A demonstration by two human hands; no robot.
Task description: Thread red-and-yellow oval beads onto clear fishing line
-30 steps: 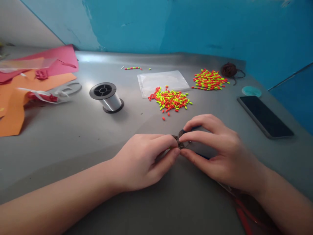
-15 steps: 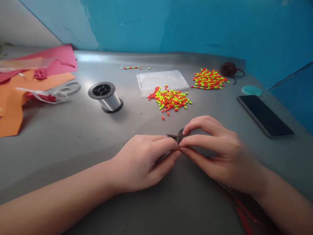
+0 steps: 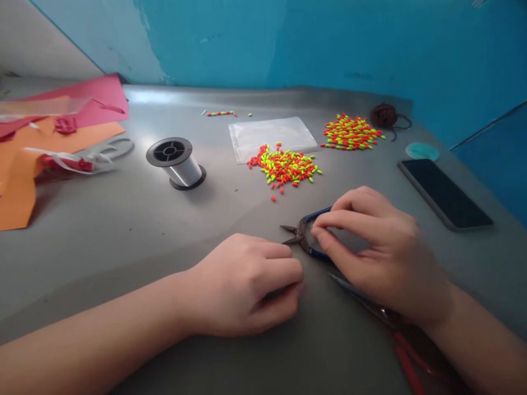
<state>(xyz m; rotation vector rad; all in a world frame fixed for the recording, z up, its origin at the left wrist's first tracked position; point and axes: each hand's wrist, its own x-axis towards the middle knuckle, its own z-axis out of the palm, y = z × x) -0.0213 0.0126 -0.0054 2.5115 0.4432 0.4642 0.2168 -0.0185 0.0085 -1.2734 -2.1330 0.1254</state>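
Note:
My left hand (image 3: 255,285) is closed over the grey table, its thumb and finger pressed together; anything between them is too small to make out. To its right, my right hand (image 3: 379,247) has thumb and forefinger pinched, on something I cannot make out. Blue-handled pliers (image 3: 302,230) lie with their jaws apart, pointing left, partly behind the right fingers. Below the right hand are red-handled scissors (image 3: 405,351), partly hidden by the wrist. Beyond the hands sits a pile of red and yellow-green beads (image 3: 288,166), at the edge of a clear plastic bag (image 3: 274,133).
A thread spool (image 3: 183,164) stands left of the beads. A second bead pile (image 3: 352,133), dark yarn (image 3: 383,116), a teal disc (image 3: 422,151) and a phone (image 3: 447,195) lie to the right. Orange paper (image 3: 18,186) and pink paper (image 3: 109,99) lie at left.
My hands, whose fingertips met before, have drawn apart. The left moved slightly down and the right moved to the right, uncovering more of the pliers and the scissors.

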